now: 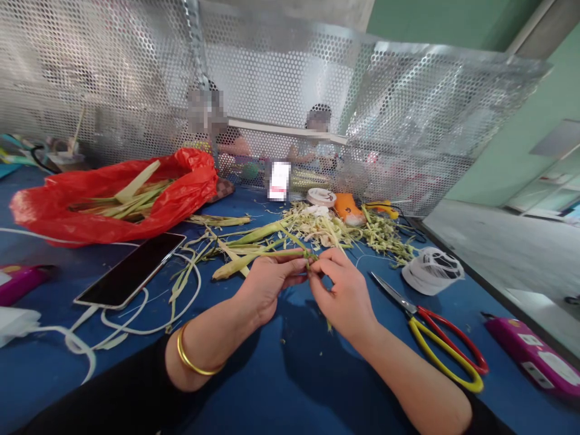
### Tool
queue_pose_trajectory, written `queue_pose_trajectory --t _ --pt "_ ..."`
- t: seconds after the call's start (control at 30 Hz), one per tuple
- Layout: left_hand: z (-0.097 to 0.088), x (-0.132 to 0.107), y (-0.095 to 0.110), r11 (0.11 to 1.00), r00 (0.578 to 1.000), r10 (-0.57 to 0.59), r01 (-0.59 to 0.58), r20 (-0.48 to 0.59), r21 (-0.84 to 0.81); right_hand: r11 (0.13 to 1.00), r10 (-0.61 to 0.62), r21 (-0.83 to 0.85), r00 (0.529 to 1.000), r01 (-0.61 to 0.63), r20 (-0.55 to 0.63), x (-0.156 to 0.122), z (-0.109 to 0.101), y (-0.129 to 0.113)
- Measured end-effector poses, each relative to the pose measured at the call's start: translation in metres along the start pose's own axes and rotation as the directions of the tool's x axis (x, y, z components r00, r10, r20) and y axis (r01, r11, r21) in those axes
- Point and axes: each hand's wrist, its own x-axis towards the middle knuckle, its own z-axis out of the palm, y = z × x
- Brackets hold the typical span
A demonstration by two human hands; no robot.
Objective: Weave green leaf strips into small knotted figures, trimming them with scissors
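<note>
Near the middle of the table, both hands meet fingertip to fingertip at a small green plant piece (309, 256). My left hand (265, 283), with a gold bangle at its wrist, pinches it from the left; long green strips run back from its fingers. My right hand (343, 293) has its thumb and fingers closed on the same piece from the right. What lies inside the pinch is partly hidden by the fingers. Beyond the hands are pale green stalks and husk-like leaves (258, 232). Scissors (413, 309) with one red and one yellow handle lie open-bladed right of my right hand.
At the left, a red plastic bag (54, 223) holds long leaves, with a phone (131, 272) and white cables before it. Plant scraps (380, 235), an orange packet (348, 206), white thread (432, 272) and a purple device (534, 353) stand rightward. People sit behind a perforated screen (272, 66).
</note>
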Motion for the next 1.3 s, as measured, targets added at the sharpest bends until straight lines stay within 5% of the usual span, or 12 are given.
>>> queue_pose_trajectory --t 1.07,1.3 --pt "0.002 -0.002 -0.005 0.997 0.995 0.072 -0.072 -0.071 0.003 0.997 0.037 0.059 0.997 -0.041 0.073 0.001 -0.003 -0.004" --pt "-0.002 0.002 0.005 1.0 1.0 0.008 -0.008 0.009 -0.001 0.998 0.042 0.053 0.996 -0.047 0.077 0.002 -0.005 -0.007"
